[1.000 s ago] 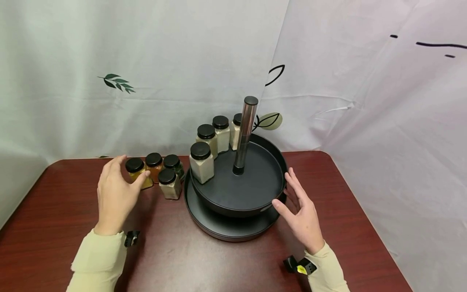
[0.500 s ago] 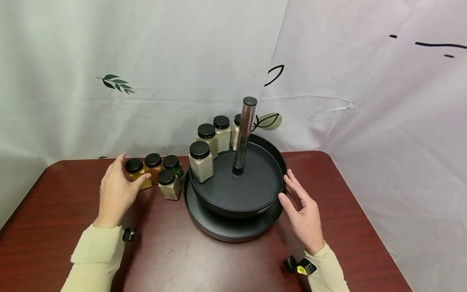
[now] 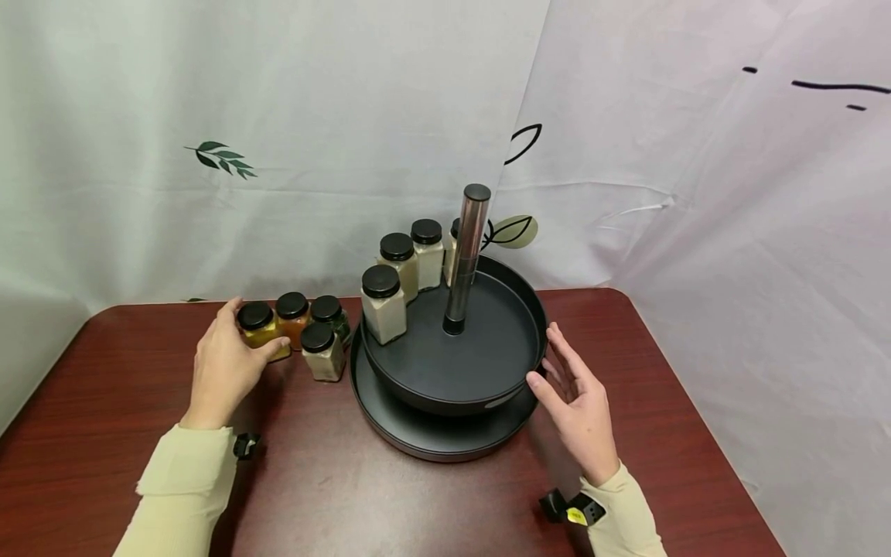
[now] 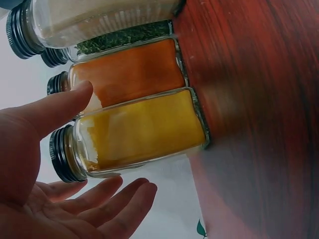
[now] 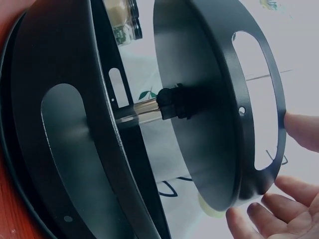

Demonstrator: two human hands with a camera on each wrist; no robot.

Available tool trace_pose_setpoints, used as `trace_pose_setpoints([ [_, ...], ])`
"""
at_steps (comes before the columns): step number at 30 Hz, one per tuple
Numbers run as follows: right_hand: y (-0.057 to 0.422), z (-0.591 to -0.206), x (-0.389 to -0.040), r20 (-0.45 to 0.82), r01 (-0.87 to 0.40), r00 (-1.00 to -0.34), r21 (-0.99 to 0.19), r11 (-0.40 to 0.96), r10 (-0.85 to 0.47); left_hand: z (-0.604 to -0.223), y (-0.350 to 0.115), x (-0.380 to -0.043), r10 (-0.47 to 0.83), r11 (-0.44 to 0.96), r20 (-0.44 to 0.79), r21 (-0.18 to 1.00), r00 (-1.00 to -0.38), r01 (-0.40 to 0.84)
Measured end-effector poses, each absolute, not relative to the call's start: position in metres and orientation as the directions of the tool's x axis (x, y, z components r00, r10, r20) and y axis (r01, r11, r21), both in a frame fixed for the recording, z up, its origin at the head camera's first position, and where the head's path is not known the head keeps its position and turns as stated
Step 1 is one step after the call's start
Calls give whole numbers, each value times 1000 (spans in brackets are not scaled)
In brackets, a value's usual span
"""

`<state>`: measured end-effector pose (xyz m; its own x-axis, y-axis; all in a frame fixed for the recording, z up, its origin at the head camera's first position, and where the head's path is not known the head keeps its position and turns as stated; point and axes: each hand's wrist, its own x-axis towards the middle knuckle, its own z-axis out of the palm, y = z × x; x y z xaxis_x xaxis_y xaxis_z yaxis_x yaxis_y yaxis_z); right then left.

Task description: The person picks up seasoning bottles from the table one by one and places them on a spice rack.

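My left hand reaches around a spice jar of yellow powder, thumb and fingers spread to either side of its black lid. In the left wrist view the thumb lies before the neighbouring orange spice jar, and the fingers extend beyond the yellow one. My right hand is at the right side of a black two-tier turntable, its loosely extended fingers and thumb at the rim of the upper tray. Several pale-filled spice jars stand upright along that tray's left and back.
A jar of green herbs and a beige-filled jar stand between the left hand and the turntable. The wider lower tray rests on the wooden table. A tall post rises from the upper tray; a white curtain hangs behind.
The upper tray has turned slightly, carrying its jars backward and to the right. My left hand has moved a little closer around the yellow jar. The right hand stays at the rim.
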<state>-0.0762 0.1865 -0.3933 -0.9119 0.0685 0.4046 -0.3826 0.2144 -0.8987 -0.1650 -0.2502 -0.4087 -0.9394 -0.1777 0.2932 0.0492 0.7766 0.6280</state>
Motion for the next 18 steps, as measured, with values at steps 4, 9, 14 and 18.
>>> trace_pose_setpoints([
  [4, 186, -394, -76, 400, -382, -915, -902, 202, 57, -411, -251, -166, -174, 773, 279, 633, -944, 44],
  [9, 186, -395, -77, 396, -381, -917, -905, 189, 44, -415, -252, -167, -186, 772, 270, 635, -945, 30],
  [14, 186, -396, -76, 392, -379, -919, -907, 184, 39, -419, -252, -167, -202, 762, 251, 648, -946, 9],
  [18, 185, -395, -76, 387, -376, -921, -909, 178, 34, -421, -252, -168, -216, 754, 236, 657, -947, -8],
])
